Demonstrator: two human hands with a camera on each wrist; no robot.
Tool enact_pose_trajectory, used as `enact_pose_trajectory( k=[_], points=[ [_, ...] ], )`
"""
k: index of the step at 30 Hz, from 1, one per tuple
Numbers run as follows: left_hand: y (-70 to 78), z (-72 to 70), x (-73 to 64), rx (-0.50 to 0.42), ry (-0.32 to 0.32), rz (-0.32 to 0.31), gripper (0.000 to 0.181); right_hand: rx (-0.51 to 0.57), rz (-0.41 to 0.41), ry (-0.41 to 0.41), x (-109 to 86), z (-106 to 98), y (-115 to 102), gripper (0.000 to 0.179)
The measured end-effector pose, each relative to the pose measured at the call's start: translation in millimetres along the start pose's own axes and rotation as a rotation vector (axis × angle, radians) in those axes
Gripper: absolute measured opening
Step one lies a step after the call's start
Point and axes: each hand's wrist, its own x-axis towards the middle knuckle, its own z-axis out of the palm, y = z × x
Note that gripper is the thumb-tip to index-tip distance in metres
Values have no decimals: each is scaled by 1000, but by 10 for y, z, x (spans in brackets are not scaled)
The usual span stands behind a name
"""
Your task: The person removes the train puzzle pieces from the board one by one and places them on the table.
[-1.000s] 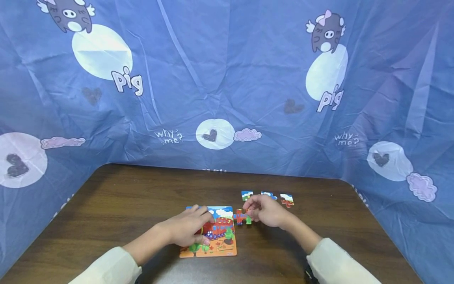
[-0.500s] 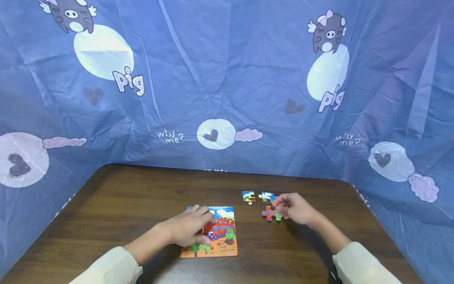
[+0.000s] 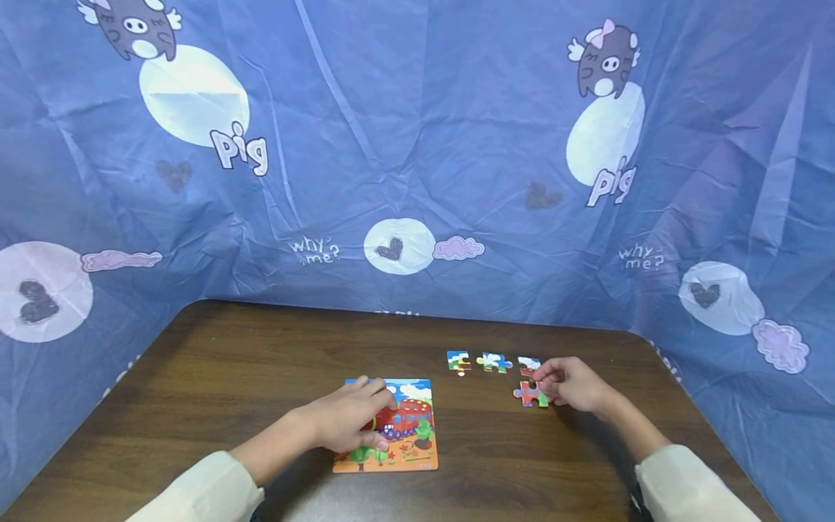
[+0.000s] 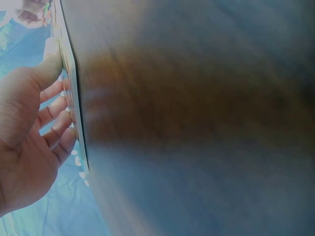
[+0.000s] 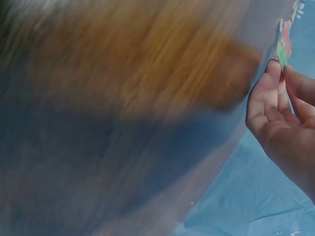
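Observation:
My left hand (image 3: 349, 420) rests on the square train puzzle (image 3: 414, 457), covering its left part. In the left wrist view the fingers of this hand (image 4: 32, 113) lie spread along the puzzle's upper face. Over to the right, my right hand (image 3: 577, 388) pinches a red jigsaw piece (image 3: 528, 395) with a green corner between thumb and fingers. The right wrist view shows that piece (image 5: 282, 49) edge-on at the fingertips. Just behind it lies a white and red jigsaw piece (image 3: 528, 364), partly hidden by the right hand.
Two more jigsaw pieces lie in the same back row: a blue, green and red piece (image 3: 458, 361) at left and a blue and white piece (image 3: 494, 362) in the middle. Behind the brown table (image 3: 274, 355) hangs a blue printed cloth (image 3: 417, 290).
My right hand has carried the red jigsaw piece from the puzzle's right edge rightward, in front of the rightmost loose piece. The left hand has stayed on the puzzle.

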Motion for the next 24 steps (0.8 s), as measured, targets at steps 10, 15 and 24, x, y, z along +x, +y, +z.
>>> enact_pose_trajectory(
  k=[10, 15, 24],
  points=[
    [11, 3, 11, 11, -1, -4, 51, -107, 6, 20, 7, -34, 23, 12],
    [17, -3, 7, 12, -3, -4, 52, -115, -19, 10, 19, -36, 17, 15],
    [6, 0, 6, 19, -5, -3, 50, -174, -51, 11, 61, -42, -1, 10]
  ],
)
